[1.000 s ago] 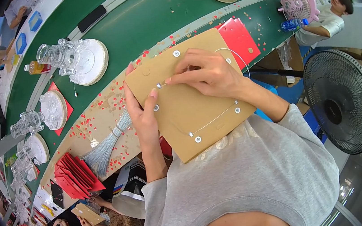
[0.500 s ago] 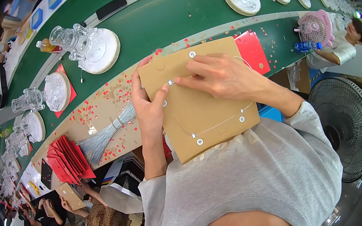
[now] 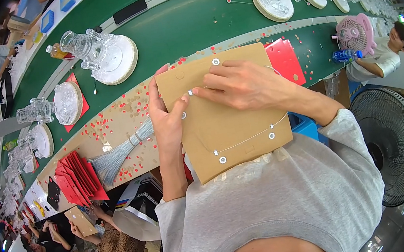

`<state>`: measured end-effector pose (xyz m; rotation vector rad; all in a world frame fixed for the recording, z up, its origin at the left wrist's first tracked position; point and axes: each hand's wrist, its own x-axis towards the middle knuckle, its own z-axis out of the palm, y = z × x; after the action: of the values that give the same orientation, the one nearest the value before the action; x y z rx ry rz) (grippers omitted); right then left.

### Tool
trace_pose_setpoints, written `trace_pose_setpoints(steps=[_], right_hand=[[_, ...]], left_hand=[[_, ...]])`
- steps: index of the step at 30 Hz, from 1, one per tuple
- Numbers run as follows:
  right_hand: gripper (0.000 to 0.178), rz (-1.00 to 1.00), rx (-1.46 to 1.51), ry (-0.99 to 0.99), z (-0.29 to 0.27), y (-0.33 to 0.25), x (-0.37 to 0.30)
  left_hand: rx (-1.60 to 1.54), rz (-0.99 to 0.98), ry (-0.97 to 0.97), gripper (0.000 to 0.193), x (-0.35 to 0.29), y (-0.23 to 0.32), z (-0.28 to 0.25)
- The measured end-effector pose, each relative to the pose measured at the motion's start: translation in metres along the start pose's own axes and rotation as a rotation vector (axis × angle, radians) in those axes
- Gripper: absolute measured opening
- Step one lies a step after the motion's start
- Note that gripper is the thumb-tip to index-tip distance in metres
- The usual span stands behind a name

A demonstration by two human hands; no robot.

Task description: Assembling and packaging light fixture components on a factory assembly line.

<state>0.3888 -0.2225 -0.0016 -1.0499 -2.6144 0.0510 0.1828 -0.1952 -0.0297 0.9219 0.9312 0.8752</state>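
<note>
A brown cardboard panel [image 3: 232, 122] rests against my front, tilted up over the table edge. My left hand [image 3: 167, 122] grips its left edge, fingers behind and thumb on the face. The thumb tip lies beside a small silvery clip [image 3: 190, 93]. From the other side my right hand [image 3: 242, 85] presses its index fingertip to that clip, other fingers curled; its thumb is hidden. A thin wire [image 3: 244, 143] curves across the panel's lower part, with two more clips on it. Metal eyelets [image 3: 215, 62] sit near the panel's edges.
A bundle of grey wires [image 3: 115, 159] lies left, beside folded red cards [image 3: 77, 179]. Red and brown paper dots litter the table. Clear plastic parts on round white bases [image 3: 116, 61] stand on the green belt [image 3: 184, 25]. A black fan [image 3: 388, 146] is at right; co-workers sit nearby.
The right index fingertip has moved slightly left, closer against the clip. The left hand keeps its hold on the panel. The whole view has shifted slightly.
</note>
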Motion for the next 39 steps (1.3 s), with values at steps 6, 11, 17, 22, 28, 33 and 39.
trace_pose_setpoints(steps=[6, 11, 17, 22, 28, 33, 39], right_hand=[[0.037, 0.056, 0.102, 0.08, 0.0, 0.008, -0.013], [0.04, 0.013, 0.034, 0.104, 0.006, 0.0, -0.006], [0.041, 0.019, 0.085, 0.082, 0.006, 0.002, -0.002], [0.04, 0.01, 0.08, 0.167, 0.008, 0.0, -0.011], [0.039, 0.029, 0.061, 0.2, 0.012, -0.001, -0.009], [0.034, 0.005, 0.006, 0.205, 0.013, -0.005, -0.007], [0.029, 0.148, 0.101, 0.209, 0.008, -0.001, -0.02]], left_hand=[[-0.027, 0.058, 0.016, 0.079, -0.001, 0.001, 0.007], [0.034, 0.072, -0.059, 0.085, -0.001, -0.002, 0.0], [-0.043, 0.061, -0.092, 0.086, -0.003, 0.001, 0.0], [-0.022, 0.107, -0.108, 0.086, -0.003, -0.006, 0.001], [-0.034, 0.06, -0.167, 0.087, -0.001, -0.004, 0.001], [0.01, 0.087, -0.176, 0.084, -0.003, -0.004, 0.005], [0.435, 0.121, -0.169, 0.057, -0.002, 0.0, -0.004]])
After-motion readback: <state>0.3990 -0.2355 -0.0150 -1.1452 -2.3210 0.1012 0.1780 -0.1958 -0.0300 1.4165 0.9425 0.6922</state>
